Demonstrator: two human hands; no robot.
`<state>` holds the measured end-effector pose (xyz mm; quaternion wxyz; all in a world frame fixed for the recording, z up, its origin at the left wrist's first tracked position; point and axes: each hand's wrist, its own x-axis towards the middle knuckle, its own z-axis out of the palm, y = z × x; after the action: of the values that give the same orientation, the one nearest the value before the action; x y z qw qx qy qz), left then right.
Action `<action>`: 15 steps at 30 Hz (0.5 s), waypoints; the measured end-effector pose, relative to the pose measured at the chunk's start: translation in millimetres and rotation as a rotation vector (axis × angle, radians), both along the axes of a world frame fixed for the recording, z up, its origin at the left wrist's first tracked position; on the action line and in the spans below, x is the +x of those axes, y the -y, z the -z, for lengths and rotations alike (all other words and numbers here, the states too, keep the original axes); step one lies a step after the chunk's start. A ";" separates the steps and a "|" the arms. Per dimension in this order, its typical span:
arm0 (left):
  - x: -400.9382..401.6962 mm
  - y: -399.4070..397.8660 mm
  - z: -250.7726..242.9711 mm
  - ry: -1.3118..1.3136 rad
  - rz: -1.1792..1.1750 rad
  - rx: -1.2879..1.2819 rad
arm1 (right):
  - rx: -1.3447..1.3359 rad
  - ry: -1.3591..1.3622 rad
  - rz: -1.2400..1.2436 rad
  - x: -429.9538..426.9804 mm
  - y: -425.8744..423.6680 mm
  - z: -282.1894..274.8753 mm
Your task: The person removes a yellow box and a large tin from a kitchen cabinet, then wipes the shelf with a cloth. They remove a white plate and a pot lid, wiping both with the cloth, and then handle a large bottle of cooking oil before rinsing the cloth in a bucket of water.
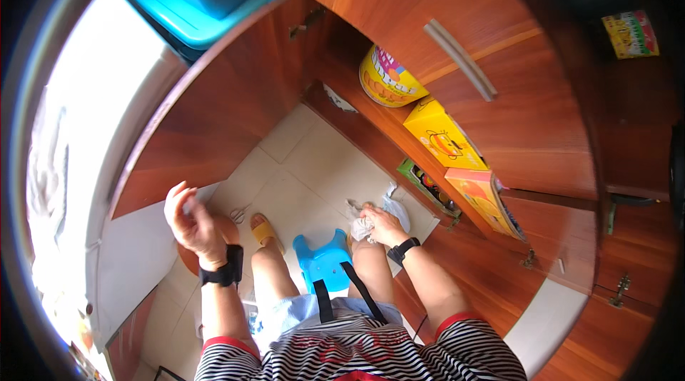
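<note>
Crumpled in the fingers of my right hand [382,226] is a whitish plastic bag [362,228], held just above my right knee. Close beside that hand, a pale blue plastic bag [396,210] lies low near the cabinet. My left hand [186,223] is raised at the left, its fingers loosely curled and apart, and I see nothing held in it. Below the left hand is a round brown object [222,228], partly covered by my arm. A pair of scissors [239,214] rests on the tiled floor near my yellow slipper [264,229].
A blue plastic stool [326,260] stands between my legs. Wooden cabinet doors [455,54] hang open ahead. On the shelf are a yellow tub [388,81], a yellow box [447,135] and an orange box [479,196]; a green box [425,183] sits lower. A blue bin [203,12] is at upper left.
</note>
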<state>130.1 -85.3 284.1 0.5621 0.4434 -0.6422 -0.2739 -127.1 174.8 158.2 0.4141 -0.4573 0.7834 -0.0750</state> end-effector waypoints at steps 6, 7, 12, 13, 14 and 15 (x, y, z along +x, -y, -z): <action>-79.0 -4.2 100.6 0.046 0.318 0.078 | 0.198 -0.046 -0.003 -29.2 22.0 84.4; -83.8 -9.6 120.0 0.011 0.357 0.137 | 0.206 -0.045 0.001 -34.2 25.5 100.8; -91.4 -41.9 192.1 0.091 0.385 0.324 | 0.295 -0.060 -0.017 -61.9 32.3 178.3; -90.3 -48.1 206.1 0.101 0.399 0.364 | 0.312 -0.068 -0.013 -66.5 33.0 191.3; -88.8 -54.9 220.2 0.086 0.410 0.414 | 0.307 -0.087 -0.001 -71.7 31.6 204.6; -85.9 -59.0 231.1 0.113 0.429 0.430 | 0.310 -0.087 -0.006 -76.0 34.7 213.7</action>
<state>44.1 -26.3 53.1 0.3480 0.4210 -0.6788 -0.4907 -203.2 140.0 -55.5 0.4457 -0.3930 0.8015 0.0676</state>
